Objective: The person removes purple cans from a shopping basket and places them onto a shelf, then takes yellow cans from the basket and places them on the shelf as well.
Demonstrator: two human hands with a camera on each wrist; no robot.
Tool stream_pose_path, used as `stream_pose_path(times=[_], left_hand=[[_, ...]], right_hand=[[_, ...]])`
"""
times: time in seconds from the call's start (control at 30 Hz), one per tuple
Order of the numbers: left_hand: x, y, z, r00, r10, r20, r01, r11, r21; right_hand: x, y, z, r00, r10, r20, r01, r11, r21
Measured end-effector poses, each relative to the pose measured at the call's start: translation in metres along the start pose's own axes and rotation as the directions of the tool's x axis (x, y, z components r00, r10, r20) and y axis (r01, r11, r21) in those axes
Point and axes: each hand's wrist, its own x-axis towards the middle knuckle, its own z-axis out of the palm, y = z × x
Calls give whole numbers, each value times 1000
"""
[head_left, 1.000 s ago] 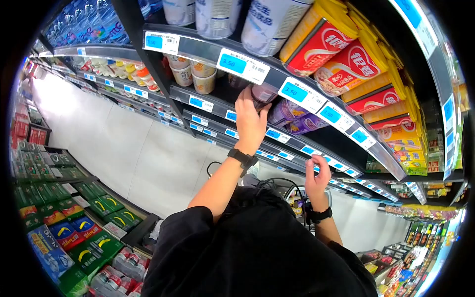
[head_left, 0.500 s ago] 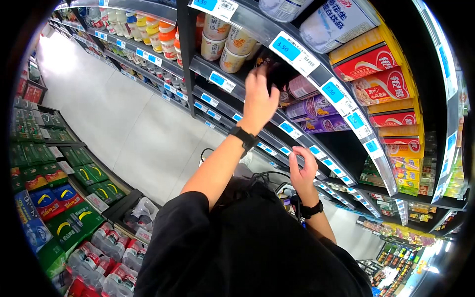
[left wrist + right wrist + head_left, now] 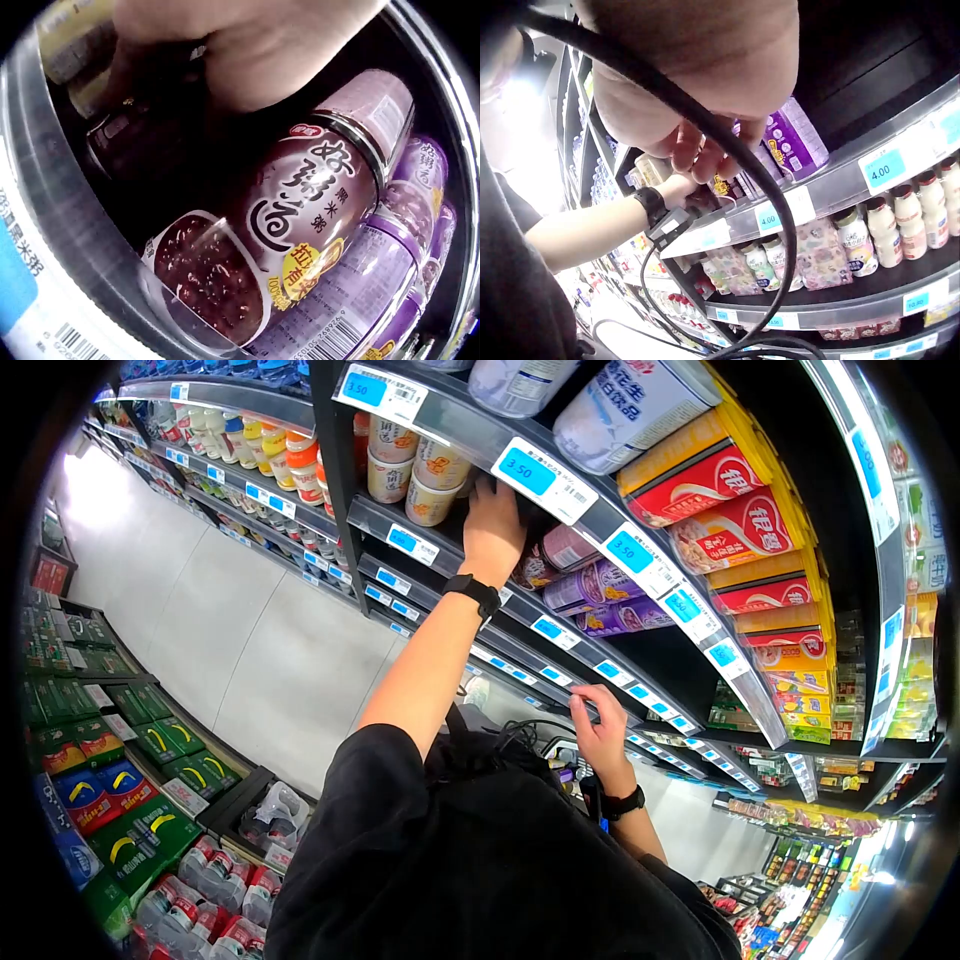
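Observation:
My left hand [image 3: 494, 525] reaches deep into a shelf, between pale porridge tubs [image 3: 432, 482] and dark porridge cans. In the left wrist view the hand [image 3: 247, 52] is over a dark, shadowed can [image 3: 124, 139]; its fingertips are hidden, and I cannot tell whether they grip it. Beside it a black-rice porridge can [image 3: 315, 180] with a pinkish cap lies at the shelf front, purple cans [image 3: 360, 277] along its other side. My right hand [image 3: 600, 732] hangs before the lower shelves, fingers loosely bent and holding nothing.
A shelf edge with price tags [image 3: 545, 478] runs just above the left hand. Overhead stand white canisters [image 3: 635, 415] and red-yellow packs [image 3: 690, 470]. A black cable [image 3: 769, 187] loops past the right hand. Behind, across the aisle floor [image 3: 270, 660], are stacked green cartons [image 3: 150, 840].
My left hand has gone from the can at the shelf front to the dark space by the tubs, now deeper in. My right hand stays low, loosely bent; the head view has shifted.

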Motion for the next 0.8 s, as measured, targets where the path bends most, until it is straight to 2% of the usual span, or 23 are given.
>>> stream_pose_path(times=[0.03, 0.13, 0.23, 0.27, 0.3, 0.4, 0.5, 0.53, 0.67, 0.7, 0.8], left_hand=[[2, -4, 4, 1000, 7, 1, -7, 1000, 0], [7, -20, 15, 977, 203, -56, -204, 979, -3], [1, -16, 6, 967, 245, -76, -245, 970, 5], [-4, -10, -2, 983, 170, -71, -175, 982, -74], [-9, -3, -10, 982, 174, -71, -179, 981, -71], [-20, 7, -26, 953, 215, -211, -252, 953, -168], [-34, 17, -39, 957, 168, -235, -214, 959, -188], [-41, 19, -46, 944, 187, -272, -246, 947, -205], [-74, 30, -84, 974, 116, -194, -170, 941, -291], [-82, 28, -92, 967, 145, -208, -195, 950, -245], [-102, 20, -117, 987, 128, -93, -152, 934, -325]], right_hand=[[0, 1, -2, 1000, 2, 8, -2, 1000, 0], [0, 7, -4, 1000, 3, 15, -3, 1000, 11], [1, 9, -6, 999, 14, 40, -15, 999, 34], [1, 9, -6, 998, 31, 59, -34, 998, 47], [2, 9, -6, 998, 29, 55, -32, 998, 50], [2, 9, -2, 1000, -4, 30, 2, 997, 74], [4, 8, 1, 996, -27, 86, 19, 995, 96], [6, 5, 1, 992, -28, 119, 16, 995, 101], [14, 0, -1, 982, -35, 186, 8, 989, 145], [16, -2, -2, 979, -21, 201, -14, 985, 170], [23, -1, -3, 972, 13, 233, -73, 965, 252]])
